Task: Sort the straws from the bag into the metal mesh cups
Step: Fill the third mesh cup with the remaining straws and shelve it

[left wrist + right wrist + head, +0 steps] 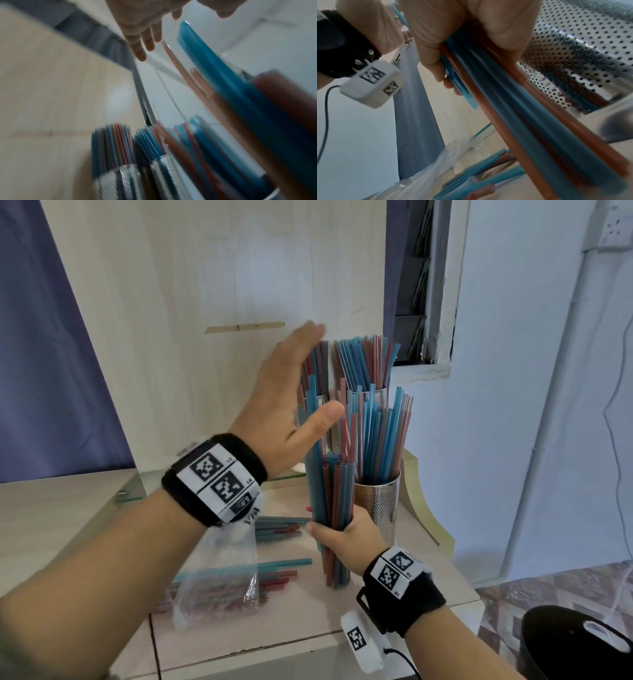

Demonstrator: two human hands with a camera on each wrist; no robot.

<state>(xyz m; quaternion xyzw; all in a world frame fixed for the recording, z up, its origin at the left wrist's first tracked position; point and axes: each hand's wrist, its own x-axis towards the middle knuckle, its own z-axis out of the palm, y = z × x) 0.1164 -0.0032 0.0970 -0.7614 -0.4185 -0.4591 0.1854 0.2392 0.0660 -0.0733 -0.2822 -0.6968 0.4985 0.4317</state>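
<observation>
My right hand [346,534] [462,44] grips an upright bundle of blue and red straws [330,501] [530,115] just above the table. My left hand [291,402] [142,31] hovers open above the bundle's top, fingers straight, holding nothing. Three metal mesh cups stand behind: the near right cup [380,508] [573,56], a back left cup [317,419] and a back right cup [375,395], all packed with straws. The clear plastic bag [219,583] [423,175] lies on the table at the left with more straws [274,570] in and around it.
A tall wooden panel [205,320] rises right behind the cups. The table's right edge [472,594] drops to a patterned floor, where a black bin [575,642] stands. A window frame [442,285] and white wall are at the right.
</observation>
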